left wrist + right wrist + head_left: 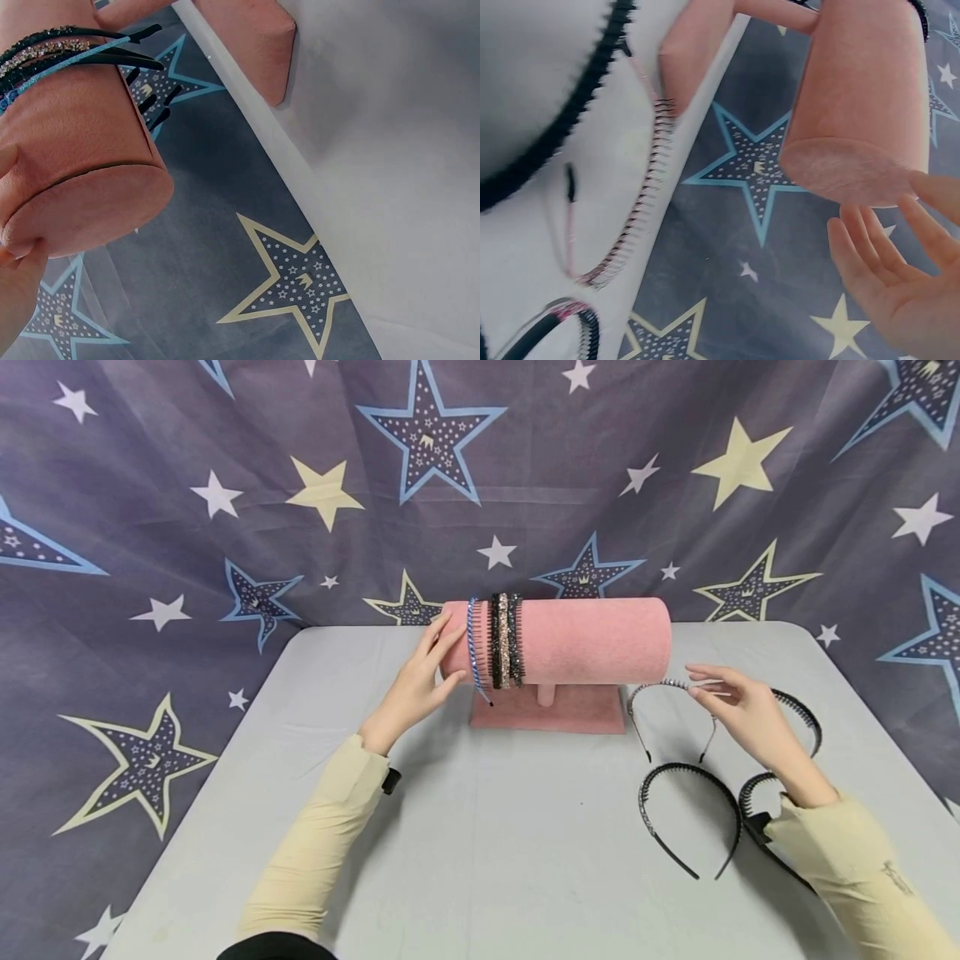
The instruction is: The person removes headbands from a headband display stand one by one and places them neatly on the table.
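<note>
A pink padded roll (592,641) lies horizontally on its stand, with several headbands around its left part: a blue one (472,643), a glittery one (504,639) and black ones beside it. My left hand (411,689) rests on the roll's left end, fingers spread and straight; fingertips touch that end (97,206) in the left wrist view. Near the right end, my right hand (750,718) is raised with loosely bent fingers, holding nothing. In the right wrist view its fingers are close to the end face (847,169); whether they touch it, I cannot tell.
On the white table (525,860), a thin toothed headband (637,727) lies right of the stand's base (547,718). Nearer me is a black headband (690,767), with further black ones (806,710) under and beside my right arm. A star-patterned cloth (525,460) hangs behind.
</note>
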Motion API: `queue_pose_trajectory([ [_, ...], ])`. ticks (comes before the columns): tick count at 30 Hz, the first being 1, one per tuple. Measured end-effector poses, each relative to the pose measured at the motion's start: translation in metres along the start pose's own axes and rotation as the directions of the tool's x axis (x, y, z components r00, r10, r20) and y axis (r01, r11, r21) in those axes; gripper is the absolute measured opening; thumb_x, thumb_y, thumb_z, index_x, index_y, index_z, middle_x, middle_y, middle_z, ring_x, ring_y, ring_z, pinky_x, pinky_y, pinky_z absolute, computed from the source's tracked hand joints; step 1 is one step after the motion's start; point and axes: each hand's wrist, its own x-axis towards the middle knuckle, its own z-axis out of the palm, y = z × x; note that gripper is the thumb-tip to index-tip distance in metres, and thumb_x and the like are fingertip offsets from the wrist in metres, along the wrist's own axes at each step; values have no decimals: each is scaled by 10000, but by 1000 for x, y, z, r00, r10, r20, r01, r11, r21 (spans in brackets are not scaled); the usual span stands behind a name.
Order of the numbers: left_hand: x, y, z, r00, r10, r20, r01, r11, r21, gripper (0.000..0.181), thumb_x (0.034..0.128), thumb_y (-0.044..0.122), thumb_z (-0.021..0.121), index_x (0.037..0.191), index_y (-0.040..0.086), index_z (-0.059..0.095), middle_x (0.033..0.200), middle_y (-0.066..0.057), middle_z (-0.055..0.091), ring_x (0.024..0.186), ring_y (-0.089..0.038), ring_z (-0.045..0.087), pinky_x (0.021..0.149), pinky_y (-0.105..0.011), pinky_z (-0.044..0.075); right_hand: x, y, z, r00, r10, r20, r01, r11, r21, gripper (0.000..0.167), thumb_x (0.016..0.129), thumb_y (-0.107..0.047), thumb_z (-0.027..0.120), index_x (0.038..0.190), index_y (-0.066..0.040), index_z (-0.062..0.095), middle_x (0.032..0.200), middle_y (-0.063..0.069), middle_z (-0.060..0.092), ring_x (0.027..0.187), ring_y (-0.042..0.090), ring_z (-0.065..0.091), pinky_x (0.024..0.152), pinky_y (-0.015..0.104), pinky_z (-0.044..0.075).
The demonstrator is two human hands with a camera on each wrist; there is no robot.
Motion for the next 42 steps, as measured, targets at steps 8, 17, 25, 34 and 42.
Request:
queue_pose_trajectory([
  [8, -1, -1, 0, 1000, 6, -4, -6, 1000, 6, 604, 770, 48, 655, 1313, 14, 394, 1414, -180, 235, 1292, -269, 256, 1045, -346, 290, 16, -13, 7, 1000, 12, -26, -11, 999, 45, 364, 855, -106, 571, 1199, 3, 529, 1133, 95, 525, 892, -93, 506, 759, 37, 423],
  [17, -1, -1, 1, 1000, -3, -2, 3, 1000, 5, 602, 773, 50, 650, 1316, 21, 392, 1417, -176, 231, 1296, -258, 249, 1051, -341, 279, 32, -20, 16, 997, 0, -77, 8, 995, 101, 398, 843, -75, 580, 1221, 18, 502, 1166, 137, 472, 944, -18, 513, 790, 51, 426],
  [25, 0, 0, 0, 1000, -8, 3, 8, 1000, 8, 605, 774, 50, 650, 1318, 23, 389, 1417, -178, 229, 1295, -266, 248, 1041, -359, 296, 43, -24, 21, 995, 9, -99, 3, 993, 120, 403, 843, -70, 577, 1230, 7, 495, 1190, 128, 470, 977, -17, 492, 807, 68, 424],
  [34, 1, 0, 0, 1000, -8, 5, 8, 1000, 9, 608, 775, 51, 647, 1323, 31, 385, 1418, -181, 226, 1294, -258, 252, 1044, -344, 290, 51, -40, 22, 996, 53, -76, -46, 995, 88, 410, 863, -105, 553, 1246, 20, 473, 1213, 172, 431, 994, 45, 455, 910, 275, 443],
  [42, 0, 0, 0, 1000, -16, 7, 16, 1000, 9, 606, 774, 52, 648, 1322, 32, 388, 1421, -174, 226, 1292, -259, 255, 1038, -345, 300, 58, -39, 26, 996, 58, -67, -50, 992, 118, 414, 868, -118, 547, 1253, 11, 469, 1202, 196, 414, 1006, 131, 458, 905, 283, 444],
])
